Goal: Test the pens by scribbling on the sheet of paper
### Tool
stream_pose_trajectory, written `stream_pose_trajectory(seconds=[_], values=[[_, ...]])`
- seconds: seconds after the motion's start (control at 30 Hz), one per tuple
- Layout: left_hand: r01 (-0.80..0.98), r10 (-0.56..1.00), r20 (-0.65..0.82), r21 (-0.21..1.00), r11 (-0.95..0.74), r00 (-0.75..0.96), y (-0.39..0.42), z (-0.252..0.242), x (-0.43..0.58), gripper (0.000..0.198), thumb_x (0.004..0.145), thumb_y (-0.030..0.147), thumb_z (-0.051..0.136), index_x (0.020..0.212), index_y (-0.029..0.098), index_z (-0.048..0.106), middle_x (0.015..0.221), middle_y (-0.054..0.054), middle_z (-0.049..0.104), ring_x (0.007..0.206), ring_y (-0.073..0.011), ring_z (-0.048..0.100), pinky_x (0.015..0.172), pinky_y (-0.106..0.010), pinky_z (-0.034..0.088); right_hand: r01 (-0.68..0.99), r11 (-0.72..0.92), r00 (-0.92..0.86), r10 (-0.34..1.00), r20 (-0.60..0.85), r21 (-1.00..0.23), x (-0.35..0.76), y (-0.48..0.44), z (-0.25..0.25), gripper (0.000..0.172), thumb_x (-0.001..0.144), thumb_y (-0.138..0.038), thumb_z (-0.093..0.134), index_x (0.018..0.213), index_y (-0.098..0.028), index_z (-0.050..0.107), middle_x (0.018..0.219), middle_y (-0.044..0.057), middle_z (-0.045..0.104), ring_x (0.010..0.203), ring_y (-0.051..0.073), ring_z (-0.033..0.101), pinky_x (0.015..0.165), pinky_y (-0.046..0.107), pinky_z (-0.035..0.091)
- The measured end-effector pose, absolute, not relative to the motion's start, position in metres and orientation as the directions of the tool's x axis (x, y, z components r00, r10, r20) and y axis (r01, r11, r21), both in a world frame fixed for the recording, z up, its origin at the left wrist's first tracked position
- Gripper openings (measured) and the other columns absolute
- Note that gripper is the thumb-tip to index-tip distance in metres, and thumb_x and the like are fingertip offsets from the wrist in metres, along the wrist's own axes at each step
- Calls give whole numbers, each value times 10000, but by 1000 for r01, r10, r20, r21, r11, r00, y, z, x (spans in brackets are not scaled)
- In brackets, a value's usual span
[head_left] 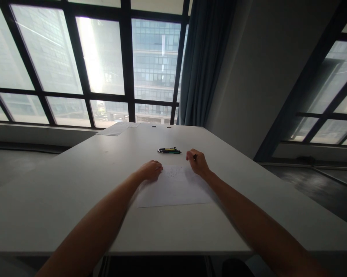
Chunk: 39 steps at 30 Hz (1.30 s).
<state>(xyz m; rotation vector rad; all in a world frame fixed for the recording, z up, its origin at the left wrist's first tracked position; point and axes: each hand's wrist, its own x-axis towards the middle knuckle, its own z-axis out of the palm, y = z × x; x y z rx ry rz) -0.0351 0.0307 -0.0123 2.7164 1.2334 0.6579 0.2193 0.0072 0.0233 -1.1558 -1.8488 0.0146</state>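
Note:
A white sheet of paper (175,186) lies on the white table (75,192) in front of me, with faint writing near its far edge. My left hand (152,169) rests on the sheet's far left corner, fingers curled loosely and pressed down, holding nothing. My right hand (198,162) sits at the sheet's far right corner, closed around a dark pen (194,156) whose end sticks out above the fingers. Two more pens (169,151) lie side by side on the table just beyond the paper, between my hands.
Another sheet of paper (117,129) lies at the table's far end by the window. Two small dark holes (161,126) mark the tabletop there. A dark curtain (203,61) hangs at the right of the big window. Open floor lies right of the table.

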Motion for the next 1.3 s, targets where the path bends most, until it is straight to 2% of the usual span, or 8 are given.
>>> stream_pose_trajectory(seconds=[0.1,0.17,0.3,0.43,0.7,0.93,1.1,1.3], values=[[675,728,274,273,-686,629,28,-10,-36,284,819,337,585,1047,214,703,1215,-72,643,1138,-220,569,1030,-337,415,537,381,42,879,476,-753,221,12,22,730,895,-707,187,676,-171,632,552,59,586,522,161,573,547,282,470],[663,721,257,284,-693,643,24,-7,-35,373,790,418,629,1089,203,686,1261,-93,612,1172,-239,548,1044,-360,403,427,295,-1,946,326,-855,220,13,21,673,872,-716,298,727,-156,641,556,58,607,462,145,562,473,268,469],[655,708,241,271,-706,663,20,-3,-32,509,758,528,650,1129,179,668,1282,-127,590,1200,-272,523,1046,-396,400,393,305,-150,952,266,-867,208,8,17,362,736,-512,706,780,-170,597,575,8,623,457,124,575,418,221,472],[644,695,255,261,-719,673,21,-5,-31,567,733,566,663,1140,173,665,1273,-138,592,1199,-282,520,1047,-404,395,364,280,-251,948,196,-888,189,1,9,195,740,-319,701,748,-170,575,611,-3,633,491,120,589,412,207,467],[638,696,282,278,-718,661,25,-9,-29,557,693,567,705,1101,189,685,1240,-116,615,1172,-274,539,1035,-384,405,588,341,-231,940,252,-733,172,3,-2,115,738,-192,636,640,-163,582,557,-8,634,516,109,563,521,210,419],[642,697,266,272,-717,666,25,-7,-30,558,697,573,699,1103,190,681,1246,-111,611,1178,-281,532,1049,-385,392,634,302,-158,952,263,-712,174,5,-1,125,709,-169,634,614,-168,553,502,-28,586,485,102,533,503,199,391],[642,707,282,296,-707,648,23,-9,-32,568,719,572,682,1139,190,647,1272,-122,578,1182,-282,519,1036,-405,403,549,337,-195,942,275,-765,182,6,-3,201,867,-332,520,916,-163,617,525,-29,596,423,110,522,466,206,398],[561,628,443,289,-776,640,7,4,-22,617,844,500,590,1377,236,428,1140,-94,622,1011,-221,588,874,-363,490,728,478,-169,820,546,-492,196,14,-3,431,817,-202,561,1247,-191,560,989,53,709,587,123,597,656,255,478]])
